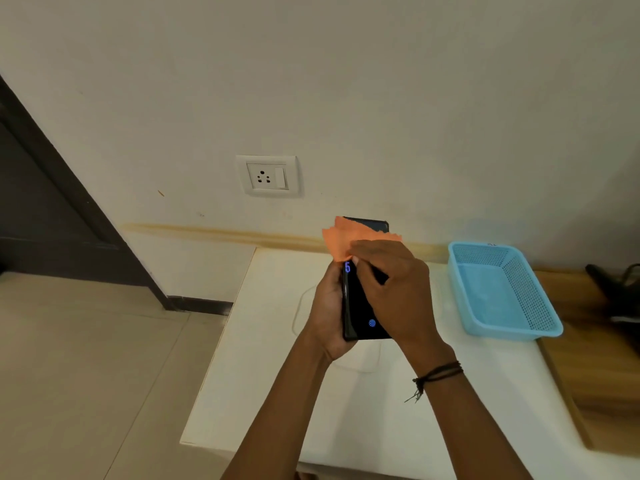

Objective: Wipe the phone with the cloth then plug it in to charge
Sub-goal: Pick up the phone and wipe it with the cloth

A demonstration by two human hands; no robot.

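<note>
Landmark: white table (263,393), set against the wall, its left edge and near-left corner standing free over the tiled floor (86,375).

1. Phone (360,306): dark slab held upright above the middle of the table, clear of its surface. Screen lit; a blue numeral "5" shows near the upper left of the glass and a round blue icon near the bottom. No brand legible.
2. Left hand (329,313): closed around the phone's left edge and lower back, cradling it.
3. Cloth (349,239): orange, draped over the phone's top end, corners sticking up free.
4. Right hand (391,289): fingers together, pressing the cloth flat against the screen. A dark thread band (436,374) circles the wrist.
5. Cable (301,306): thin, white, lying loose on the table beneath the hands; its ends cannot be traced.
6. Basket (540,299): light blue perforated plastic, on the table's right side near the wall, well apart from the hands. Nothing visible inside; a small mark on its far rim is unreadable.
7. Socket (267,176): white wall plate with a switch, above the table's far-left corner, nothing plugged in.
8. Wooden surface (595,375): adjoins the table's right edge, carrying a dark, blurred object.
</note>
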